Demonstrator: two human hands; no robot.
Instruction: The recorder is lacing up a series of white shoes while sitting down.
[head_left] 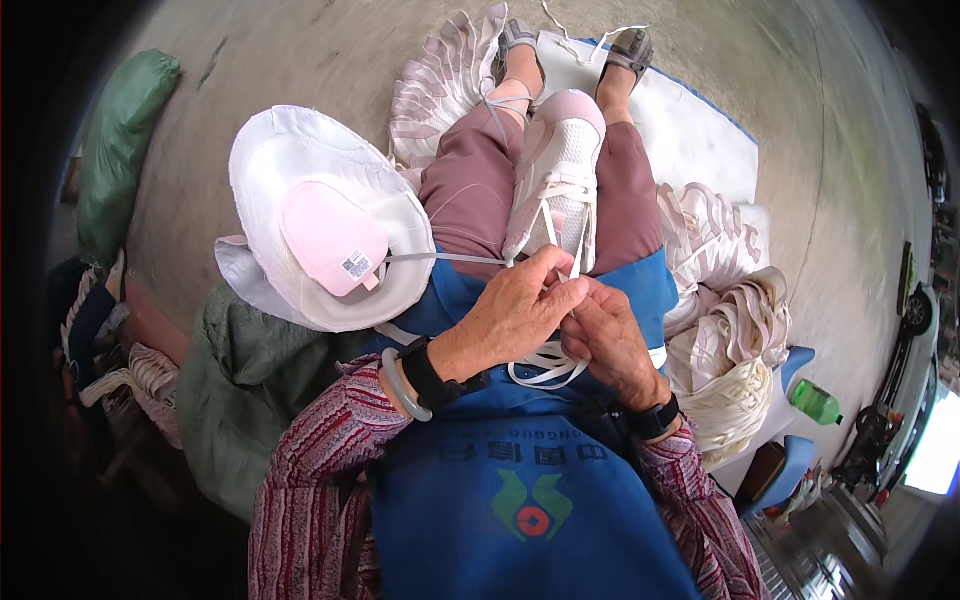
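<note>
Lying lengthwise on my lap is a white mesh shoe upper (560, 180) with a pink toe, its toe pointing away from me. My left hand (510, 308) is closed in a pinch on a white shoelace (547, 228) at the near end of the upper. Close against it, my right hand (612, 338) pinches the same lace area with thumb and forefinger; the exact lace tip is hidden by the fingers. Loose loops of white lace (548, 378) hang below both hands over my blue apron (520, 440).
Left of my lap sits a white bowl-shaped fabric piece (400, 225) with a pink oval panel. Stacked shoe uppers (440, 90) fan out beyond my left leg. More uppers (705, 235) and a lace bundle (730, 405) lie right. Green sacks (125, 150) stand left; a green bottle (817, 402) lies right.
</note>
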